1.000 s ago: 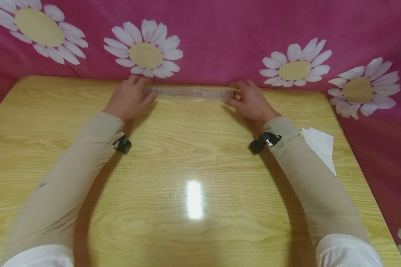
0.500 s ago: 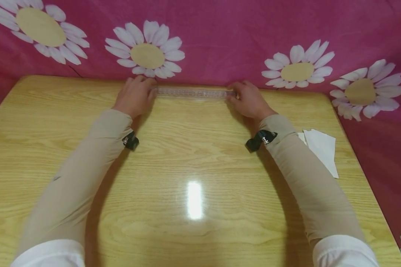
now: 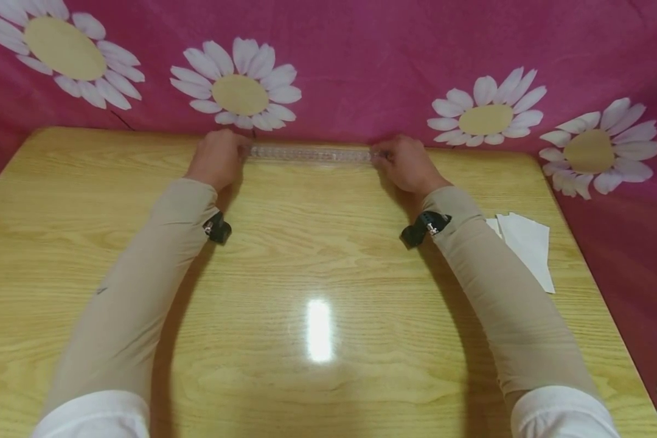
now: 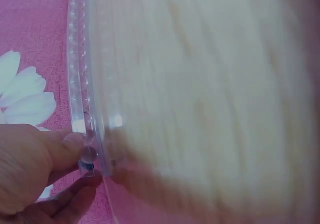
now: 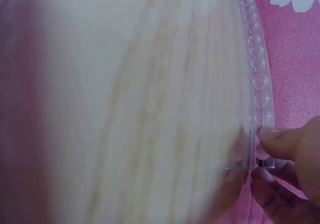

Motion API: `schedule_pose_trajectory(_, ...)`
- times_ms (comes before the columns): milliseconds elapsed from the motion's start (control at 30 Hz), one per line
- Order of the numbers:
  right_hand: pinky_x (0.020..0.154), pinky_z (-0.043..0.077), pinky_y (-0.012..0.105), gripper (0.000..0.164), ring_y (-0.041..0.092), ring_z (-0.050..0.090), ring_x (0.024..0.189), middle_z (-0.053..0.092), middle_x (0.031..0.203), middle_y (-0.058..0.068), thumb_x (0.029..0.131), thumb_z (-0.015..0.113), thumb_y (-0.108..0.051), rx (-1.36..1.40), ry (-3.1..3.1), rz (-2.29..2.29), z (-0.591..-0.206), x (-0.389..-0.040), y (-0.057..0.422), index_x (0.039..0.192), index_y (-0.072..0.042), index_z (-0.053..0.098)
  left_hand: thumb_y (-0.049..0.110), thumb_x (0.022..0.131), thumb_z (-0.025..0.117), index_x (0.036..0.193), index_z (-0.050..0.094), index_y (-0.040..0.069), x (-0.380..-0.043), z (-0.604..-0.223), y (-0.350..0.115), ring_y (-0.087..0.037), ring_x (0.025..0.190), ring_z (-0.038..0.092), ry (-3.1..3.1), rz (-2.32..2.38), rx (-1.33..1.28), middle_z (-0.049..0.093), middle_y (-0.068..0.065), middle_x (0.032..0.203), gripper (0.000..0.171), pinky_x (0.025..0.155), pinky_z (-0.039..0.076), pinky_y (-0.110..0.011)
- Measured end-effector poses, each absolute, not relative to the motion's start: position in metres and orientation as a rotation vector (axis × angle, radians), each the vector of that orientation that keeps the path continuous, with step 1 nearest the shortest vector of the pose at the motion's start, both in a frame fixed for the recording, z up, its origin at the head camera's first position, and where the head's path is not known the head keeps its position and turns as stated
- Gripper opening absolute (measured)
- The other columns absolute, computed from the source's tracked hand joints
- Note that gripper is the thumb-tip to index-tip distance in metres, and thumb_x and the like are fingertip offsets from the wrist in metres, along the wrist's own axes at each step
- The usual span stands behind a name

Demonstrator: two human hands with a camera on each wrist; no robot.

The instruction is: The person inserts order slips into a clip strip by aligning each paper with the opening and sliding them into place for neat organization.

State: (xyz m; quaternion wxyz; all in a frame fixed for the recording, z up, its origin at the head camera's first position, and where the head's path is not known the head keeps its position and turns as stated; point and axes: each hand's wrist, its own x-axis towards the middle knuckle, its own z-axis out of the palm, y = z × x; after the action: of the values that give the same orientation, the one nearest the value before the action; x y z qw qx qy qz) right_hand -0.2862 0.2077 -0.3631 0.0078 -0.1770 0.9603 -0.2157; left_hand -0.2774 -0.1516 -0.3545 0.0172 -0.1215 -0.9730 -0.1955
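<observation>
A long clear plastic channel [image 3: 312, 154] with a row of round clear balls inside lies along the table's far edge. At its left end my left hand [image 3: 219, 157] pinches it; in the left wrist view the thumb [image 4: 75, 140] presses beside a clear ball [image 4: 89, 154], fingers below. My right hand [image 3: 407, 161] pinches the right end. In the right wrist view that thumb [image 5: 270, 132] lies on the clear wall next to the balls [image 5: 260, 82], with the other fingers curled underneath. Part of each end is hidden by the fingers.
The wood-grain table [image 3: 317, 255] runs up to a pink cloth [image 3: 350, 67] with daisies at the back and right. White paper pieces [image 3: 525, 246] lie at the right, partly behind the right forearm. Both wrists carry black straps with a small device [image 3: 218, 228].
My left hand has shifted right, and its fingers have curled closer around the channel's left end. The right hand's fingers have also drawn in at the right end, with little movement of the arm.
</observation>
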Motion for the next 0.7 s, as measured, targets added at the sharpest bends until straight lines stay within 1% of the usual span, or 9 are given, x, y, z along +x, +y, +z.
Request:
schedule_pose_trajectory(100, 0.109, 0.045, 0.053, 0.032, 0.039, 0.059, 0.122, 0.071, 0.127, 0.023, 0.102, 0.063, -0.019, -0.558, 3.019, -0.626, -0.3627, -0.2864, 0.2070, 0.130, -0.005, 0.072, -0.009, 0.083, 0.040, 0.088, 0.070, 0.005, -0.2775, -0.3544, -0.1516, -0.036, 0.088, 0.051, -3.014, -0.632, -0.335, 0.061, -0.018, 0.089, 0.033, 0.078, 0.045, -0.049)
schedule_pose_trajectory(133, 0.108, 0.045, 0.053, 0.032, 0.039, 0.059, 0.120, 0.071, 0.125, 0.023, 0.102, 0.063, -0.019, -0.563, 3.026, -0.611, -0.3627, -0.2867, 0.2067, 0.130, -0.006, 0.072, -0.009, 0.082, 0.040, 0.088, 0.070, 0.005, -0.2776, -0.3546, -0.1516, -0.037, 0.088, 0.051, -3.011, -0.627, -0.332, 0.062, -0.019, 0.090, 0.034, 0.078, 0.045, -0.049)
schedule_pose_trajectory(200, 0.105, 0.046, 0.053, 0.032, 0.040, 0.060, 0.116, 0.072, 0.121, 0.024, 0.102, 0.064, -0.018, -0.572, 3.038, -0.588, -0.3629, -0.2871, 0.2060, 0.130, -0.006, 0.072, -0.009, 0.081, 0.040, 0.083, 0.069, 0.004, -0.2781, -0.3553, -0.1515, -0.036, 0.086, 0.050, -2.997, -0.604, -0.340, 0.061, -0.018, 0.086, 0.032, 0.077, 0.044, -0.049)
schedule_pose_trajectory(267, 0.102, 0.047, 0.053, 0.031, 0.040, 0.060, 0.111, 0.073, 0.117, 0.026, 0.101, 0.064, -0.017, -0.573, 3.047, -0.581, -0.3618, -0.2870, 0.2052, 0.129, -0.007, 0.073, -0.009, 0.079, 0.040, 0.070, 0.058, 0.004, -0.2785, -0.3550, -0.1515, -0.035, 0.082, 0.048, -2.969, -0.571, -0.372, 0.056, -0.017, 0.078, 0.025, 0.073, 0.042, -0.046)
schedule_pose_trajectory(333, 0.100, 0.049, 0.052, 0.031, 0.041, 0.060, 0.109, 0.072, 0.116, 0.026, 0.100, 0.065, -0.016, -0.570, 3.052, -0.583, -0.3609, -0.2865, 0.2044, 0.129, -0.007, 0.073, -0.009, 0.076, 0.039, 0.062, 0.042, 0.008, -0.2790, -0.3551, -0.1515, -0.033, 0.078, 0.043, -2.950, -0.531, -0.405, 0.047, -0.014, 0.072, 0.023, 0.070, 0.038, -0.044)
schedule_pose_trajectory(400, 0.100, 0.049, 0.053, 0.030, 0.041, 0.061, 0.109, 0.072, 0.117, 0.027, 0.100, 0.065, -0.015, -0.571, 3.055, -0.583, -0.3605, -0.2860, 0.2037, 0.128, -0.006, 0.073, -0.010, 0.076, 0.041, 0.059, 0.039, 0.010, -0.2792, -0.3552, -0.1517, -0.033, 0.076, 0.044, -2.935, -0.501, -0.419, 0.046, -0.013, 0.070, 0.027, 0.069, 0.039, -0.044)
schedule_pose_trajectory(567, 0.099, 0.050, 0.053, 0.030, 0.043, 0.062, 0.107, 0.071, 0.115, 0.029, 0.100, 0.065, -0.014, -0.589, 3.073, -0.558, -0.3604, -0.2844, 0.2036, 0.127, -0.006, 0.073, -0.008, 0.081, 0.044, 0.063, 0.055, 0.004, -0.2799, -0.3546, -0.1524, -0.039, 0.077, 0.053, -2.937, -0.447, -0.450, 0.056, -0.017, 0.071, 0.024, 0.074, 0.047, -0.051)
schedule_pose_trajectory(667, 0.094, 0.051, 0.054, 0.030, 0.043, 0.061, 0.100, 0.070, 0.110, 0.029, 0.099, 0.064, -0.013, -0.586, 3.086, -0.550, -0.3615, -0.2829, 0.2036, 0.127, -0.006, 0.074, -0.008, 0.082, 0.045, 0.064, 0.056, 0.003, -0.2792, -0.3549, -0.1520, -0.039, 0.078, 0.054, -2.950, -0.429, -0.458, 0.058, -0.018, 0.072, 0.024, 0.076, 0.048, -0.052)
schedule_pose_trajectory(700, 0.092, 0.051, 0.054, 0.030, 0.042, 0.061, 0.098, 0.070, 0.108, 0.029, 0.099, 0.064, -0.013, -0.586, 3.091, -0.549, -0.3618, -0.2823, 0.2034, 0.126, -0.006, 0.074, -0.009, 0.081, 0.045, 0.062, 0.053, 0.004, -0.2788, -0.3550, -0.1516, -0.039, 0.077, 0.053, -2.950, -0.423, -0.463, 0.057, -0.017, 0.071, 0.025, 0.075, 0.048, -0.051)
